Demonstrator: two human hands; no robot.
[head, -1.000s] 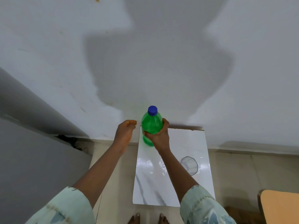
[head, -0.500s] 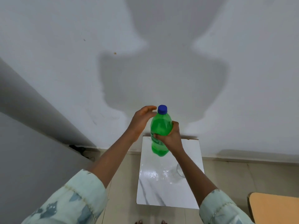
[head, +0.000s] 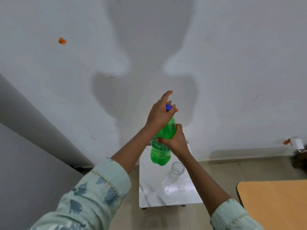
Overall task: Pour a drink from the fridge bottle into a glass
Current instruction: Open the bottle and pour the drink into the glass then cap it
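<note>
Two hands' fingers clasp bottle and cap above marble table by grey wall.

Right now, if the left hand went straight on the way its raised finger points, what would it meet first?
Probably only the wall. The left hand is on the cap; nothing shows beyond its finger, though depth is unclear.
</note>
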